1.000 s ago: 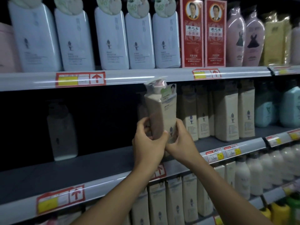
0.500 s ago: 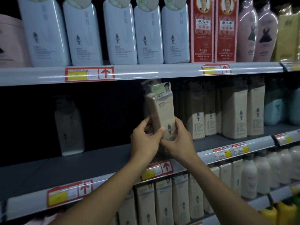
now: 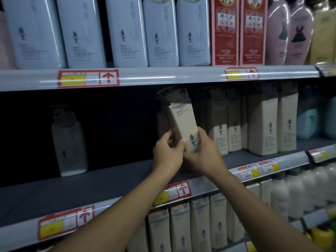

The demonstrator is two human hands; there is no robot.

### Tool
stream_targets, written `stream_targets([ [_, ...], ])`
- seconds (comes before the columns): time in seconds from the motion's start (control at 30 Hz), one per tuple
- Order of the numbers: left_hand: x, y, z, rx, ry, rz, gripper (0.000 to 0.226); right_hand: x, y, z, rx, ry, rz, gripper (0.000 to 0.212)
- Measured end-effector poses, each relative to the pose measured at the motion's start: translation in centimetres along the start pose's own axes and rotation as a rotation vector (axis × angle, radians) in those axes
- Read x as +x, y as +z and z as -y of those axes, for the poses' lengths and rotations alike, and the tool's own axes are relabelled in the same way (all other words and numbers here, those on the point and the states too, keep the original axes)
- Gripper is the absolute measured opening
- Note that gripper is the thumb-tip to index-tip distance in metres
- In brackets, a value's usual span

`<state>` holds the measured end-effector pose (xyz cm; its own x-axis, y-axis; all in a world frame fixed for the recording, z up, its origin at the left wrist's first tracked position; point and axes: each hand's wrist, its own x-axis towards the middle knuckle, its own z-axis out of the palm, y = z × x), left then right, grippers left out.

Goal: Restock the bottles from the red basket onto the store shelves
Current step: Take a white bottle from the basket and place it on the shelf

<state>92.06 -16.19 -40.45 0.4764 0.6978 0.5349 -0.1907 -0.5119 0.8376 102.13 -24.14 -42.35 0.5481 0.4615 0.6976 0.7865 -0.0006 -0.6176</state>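
Head view: both hands clamp one beige pump bottle (image 3: 183, 122), left hand (image 3: 168, 154) and right hand (image 3: 203, 155) gripping its lower half. It tilts left above the middle shelf (image 3: 109, 177), beside a row of matching beige bottles (image 3: 261, 122).

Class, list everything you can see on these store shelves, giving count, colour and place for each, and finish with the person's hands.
Tall beige pump bottle: one, tilted, held over the middle shelf.
Lone pale pump bottle: one, middle shelf, left.
Beige bottle row: several, middle shelf, right.
Pale blue-white bottles: five, top shelf.
Red boxes: two, top shelf.
Pink bottles: two, top shelf, right.
Red-and-yellow price tags: several, shelf edges.
Grey middle shelf: one.
Left hand: grips the bottle's base.
Right hand: grips the bottle's base.
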Motion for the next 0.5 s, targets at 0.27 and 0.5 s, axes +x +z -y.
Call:
stream_targets([
  [0.27, -1.5, 4.9, 0.1, 0.01, -0.035, 0.282, 0.05, 0.3, -2.4, -3.0, 0.014, 0.162, -0.186, 0.043],
  [0.5, -2.6, 8.2, -0.3, -0.015, -0.076, 0.372, 0.052, 0.5, -5.8, -5.2, -0.057, 0.186, -0.197, 0.041],
])
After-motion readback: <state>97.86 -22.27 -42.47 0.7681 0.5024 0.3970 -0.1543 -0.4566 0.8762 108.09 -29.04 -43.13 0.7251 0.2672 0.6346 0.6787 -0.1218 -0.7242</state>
